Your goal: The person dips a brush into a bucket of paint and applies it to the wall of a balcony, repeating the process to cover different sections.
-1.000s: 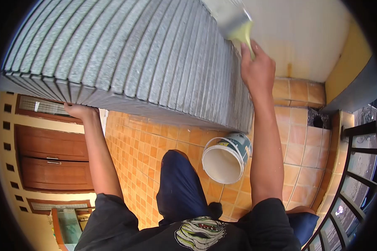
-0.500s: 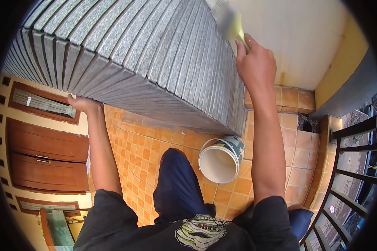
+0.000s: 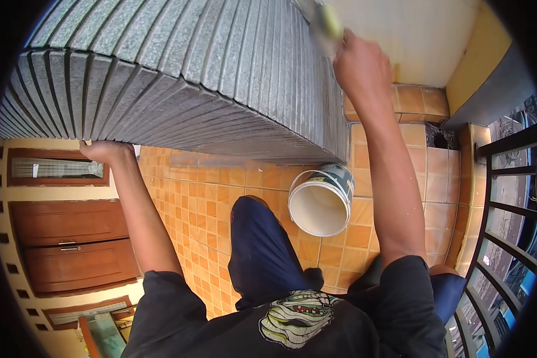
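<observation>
My right hand (image 3: pixel 363 64) is closed round the handle of a yellow-green brush (image 3: pixel 328 22), blurred by motion. The brush is at the right edge of a grey pillar (image 3: pixel 221 53) clad in ribbed stone, next to a pale wall. My left hand (image 3: pixel 108 151) rests against the pillar's lower left edge; its fingers are partly hidden there, so whether they are spread or closed does not show. A white bucket (image 3: pixel 320 207) with a raised wire handle stands on the floor below the pillar.
Orange tiles (image 3: pixel 191 209) cover the floor around my bent knee (image 3: pixel 259 238). Black metal railings (image 3: pixel 507 250) run along the right. A tiled ledge (image 3: pixel 420 102) meets the pale wall (image 3: pixel 423 42). Brown wooden doors (image 3: pixel 71 244) are at the left.
My right hand and the brush have moved slightly up and left. The view has shifted, so the bucket and floor appear higher. My left hand stays at the pillar's edge.
</observation>
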A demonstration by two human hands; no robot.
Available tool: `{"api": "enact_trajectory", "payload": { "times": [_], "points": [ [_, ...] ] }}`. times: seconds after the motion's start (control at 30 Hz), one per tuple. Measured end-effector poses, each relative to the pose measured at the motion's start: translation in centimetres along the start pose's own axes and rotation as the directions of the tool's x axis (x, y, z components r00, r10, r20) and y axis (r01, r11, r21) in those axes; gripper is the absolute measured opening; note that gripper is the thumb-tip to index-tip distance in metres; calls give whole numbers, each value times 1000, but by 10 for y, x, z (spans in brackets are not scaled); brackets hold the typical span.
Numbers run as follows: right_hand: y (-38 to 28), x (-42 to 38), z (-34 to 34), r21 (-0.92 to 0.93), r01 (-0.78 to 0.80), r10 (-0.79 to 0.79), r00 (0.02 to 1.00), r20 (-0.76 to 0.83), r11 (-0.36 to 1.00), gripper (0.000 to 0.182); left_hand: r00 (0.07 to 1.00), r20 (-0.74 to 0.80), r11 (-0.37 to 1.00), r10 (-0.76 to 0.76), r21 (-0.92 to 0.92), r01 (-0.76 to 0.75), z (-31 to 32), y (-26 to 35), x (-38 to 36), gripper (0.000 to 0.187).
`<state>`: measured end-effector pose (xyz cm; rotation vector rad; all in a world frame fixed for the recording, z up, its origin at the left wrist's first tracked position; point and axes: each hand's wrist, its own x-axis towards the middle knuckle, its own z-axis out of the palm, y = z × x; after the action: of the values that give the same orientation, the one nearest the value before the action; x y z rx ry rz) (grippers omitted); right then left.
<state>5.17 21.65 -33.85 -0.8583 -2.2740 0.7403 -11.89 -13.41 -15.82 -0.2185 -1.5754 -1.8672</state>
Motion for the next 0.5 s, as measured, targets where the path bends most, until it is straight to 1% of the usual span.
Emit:
{"api": "enact_trajectory", "payload": {
  "times": [0.03,0.13,0.23,0.3,0.37,0.43,0.5],
  "points": [
    [11,-3,14,-28,-22,23,999,27,999,26,1000,-10,1000,13,17,-12,6,3,-8,67],
    [40,-22,39,-130,-82,105,979,173,988,25,999,-36,998,39,45,-38,11,9,-17,66],
    [35,-20,38,-125,-22,32,996,78,992,24,999,9,999,35,0,-35,4,4,-5,66],
    [11,0,10,-88,68,-65,997,30,994,23,998,49,999,45,-5,-45,1,0,1,66],
    [-7,18,-18,-73,80,-81,996,-21,994,23,994,92,998,61,-3,-61,0,-1,3,66],
    [-41,19,-62,20,26,-27,1000,14,999,29,991,122,998,58,10,-59,-1,0,4,67],
    [-43,18,-61,35,40,-40,999,-11,999,29,990,131,998,58,12,-60,-4,-1,5,67]
  ]
}}
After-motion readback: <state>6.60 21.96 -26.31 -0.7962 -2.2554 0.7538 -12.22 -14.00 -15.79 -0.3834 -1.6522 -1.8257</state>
